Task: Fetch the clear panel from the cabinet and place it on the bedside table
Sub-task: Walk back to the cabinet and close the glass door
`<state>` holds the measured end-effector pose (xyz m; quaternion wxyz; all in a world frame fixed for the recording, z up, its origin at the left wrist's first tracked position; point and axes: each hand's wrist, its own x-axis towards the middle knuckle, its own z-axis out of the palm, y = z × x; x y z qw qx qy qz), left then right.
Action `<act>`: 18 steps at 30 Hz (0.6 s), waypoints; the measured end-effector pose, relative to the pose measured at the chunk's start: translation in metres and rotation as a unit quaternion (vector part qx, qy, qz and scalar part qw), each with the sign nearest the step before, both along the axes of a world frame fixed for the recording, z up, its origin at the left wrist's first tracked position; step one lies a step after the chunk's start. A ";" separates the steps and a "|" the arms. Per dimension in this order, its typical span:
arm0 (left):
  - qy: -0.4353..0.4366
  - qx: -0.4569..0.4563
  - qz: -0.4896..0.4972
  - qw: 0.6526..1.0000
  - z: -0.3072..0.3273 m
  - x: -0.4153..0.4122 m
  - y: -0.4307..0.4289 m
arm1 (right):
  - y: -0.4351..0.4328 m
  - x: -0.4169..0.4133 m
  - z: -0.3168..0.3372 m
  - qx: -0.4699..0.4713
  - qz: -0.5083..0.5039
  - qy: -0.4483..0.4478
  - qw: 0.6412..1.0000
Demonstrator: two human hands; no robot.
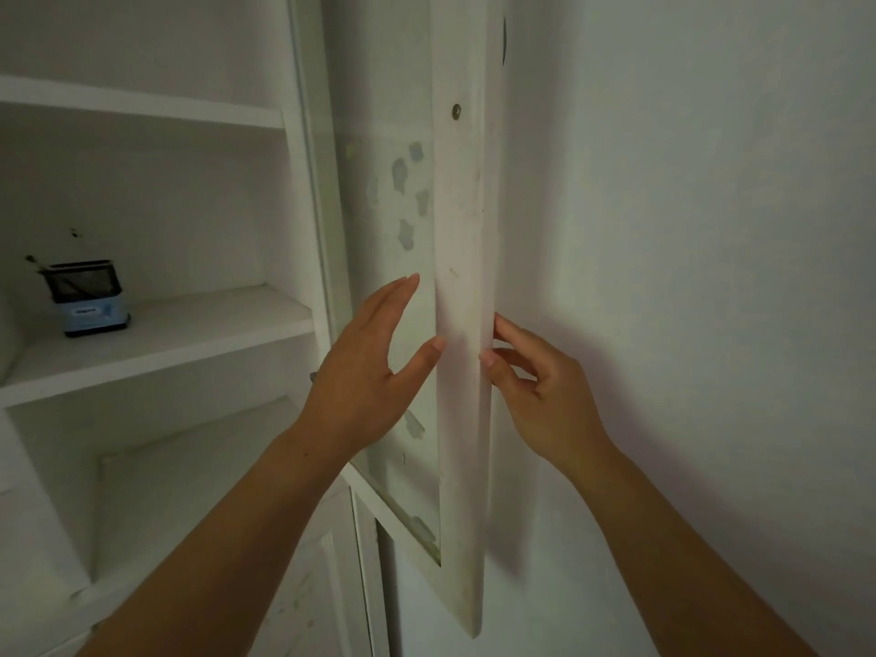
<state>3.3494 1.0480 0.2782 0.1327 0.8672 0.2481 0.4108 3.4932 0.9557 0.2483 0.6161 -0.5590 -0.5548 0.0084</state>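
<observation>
The white cabinet door (462, 206) stands swung open, edge-on in the middle of the view. Its clear glass pane (379, 135) carries several pale sticker marks. My left hand (365, 372) is spread flat against the inner side of the door, its thumb tip touching the frame. My right hand (545, 395) pinches the door's outer edge, thumb on the front and fingers behind. I see no separate loose clear panel on the open shelves (166, 334), and the bedside table is out of view.
A small black mesh holder on a blue base (87, 298) stands on the middle shelf at the left. A bare white wall (687, 230) lies close behind the door on the right. A closed lower cabinet door (308, 585) sits below.
</observation>
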 end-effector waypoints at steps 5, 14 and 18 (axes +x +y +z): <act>-0.017 -0.002 -0.009 1.000 -0.005 -0.014 0.005 | 0.000 -0.008 0.000 0.019 0.006 -0.006 1.000; -0.069 0.026 -0.010 0.997 0.003 -0.058 0.009 | 0.014 -0.041 -0.003 0.059 0.120 0.021 0.991; -0.081 0.037 0.009 0.996 0.011 -0.080 0.007 | 0.024 -0.058 -0.008 0.081 0.160 0.039 0.983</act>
